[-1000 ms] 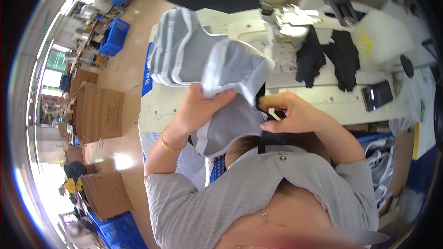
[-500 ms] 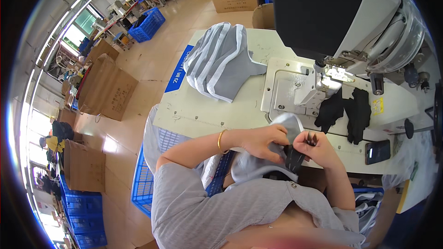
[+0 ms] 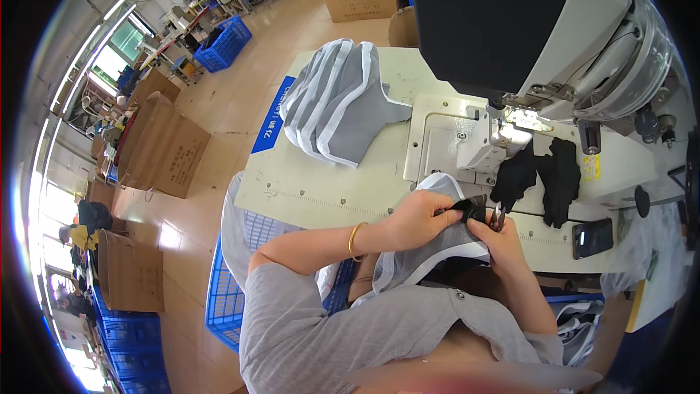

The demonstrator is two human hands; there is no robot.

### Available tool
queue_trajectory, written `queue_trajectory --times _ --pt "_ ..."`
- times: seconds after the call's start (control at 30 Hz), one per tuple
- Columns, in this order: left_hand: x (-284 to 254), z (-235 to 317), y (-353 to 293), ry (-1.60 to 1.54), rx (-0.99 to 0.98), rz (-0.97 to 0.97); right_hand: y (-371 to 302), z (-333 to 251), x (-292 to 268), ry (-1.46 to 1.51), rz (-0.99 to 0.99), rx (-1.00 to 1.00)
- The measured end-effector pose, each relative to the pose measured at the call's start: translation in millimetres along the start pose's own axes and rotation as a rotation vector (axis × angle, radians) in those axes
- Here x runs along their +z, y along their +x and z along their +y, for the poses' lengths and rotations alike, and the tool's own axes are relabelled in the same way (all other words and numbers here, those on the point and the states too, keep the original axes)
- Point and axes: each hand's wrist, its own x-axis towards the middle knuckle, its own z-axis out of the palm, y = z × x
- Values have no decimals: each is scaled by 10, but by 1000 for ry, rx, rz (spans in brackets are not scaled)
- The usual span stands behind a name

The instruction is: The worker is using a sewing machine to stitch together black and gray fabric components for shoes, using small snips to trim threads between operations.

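My left hand point(image 3: 419, 220) pinches a black strip point(image 3: 470, 209) at the table's front edge. Opposite it, my right hand point(image 3: 503, 244) is closed on the strip's lower side and the grey cloth, with small metal thread snips point(image 3: 497, 217) tucked in its fingers. The grey cloth piece point(image 3: 445, 241) has white edging and hangs from both hands toward my lap; part of it rises behind the left hand. How the strip joins the cloth is hidden by my fingers. Just beyond stands the sewing machine point(image 3: 485, 147), its needle area lit.
Layered grey pieces with white edging point(image 3: 343, 106) lie on the sewing table point(image 3: 321, 197) at left. Black cloth pieces point(image 3: 559, 182) and a phone point(image 3: 592, 238) are to the right. A blue basket point(image 3: 222, 299) stands below left; cardboard boxes point(image 3: 164, 149) stand on the floor.
My left hand has come up and closed on the black strip, which now lies flatter between both hands. The grey cloth is spread wider below them. The view has shifted slightly.
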Motion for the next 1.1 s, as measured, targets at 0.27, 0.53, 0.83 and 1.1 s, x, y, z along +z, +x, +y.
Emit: queue_trajectory --times 0.27,0.53,0.83,1.1 --pt "-75 -94 34 -225 -99 -100 105 54 69 32 180 -46" --pt "-30 -108 25 -200 -176 -3 127 -9 85 -38 167 -2" --pt "-243 -192 123 -284 -102 -105 68 -37 13 -90 77 -133" --pt "-428 -58 252 -69 -45 -467 64 -242 -29 -543 -289 -452"
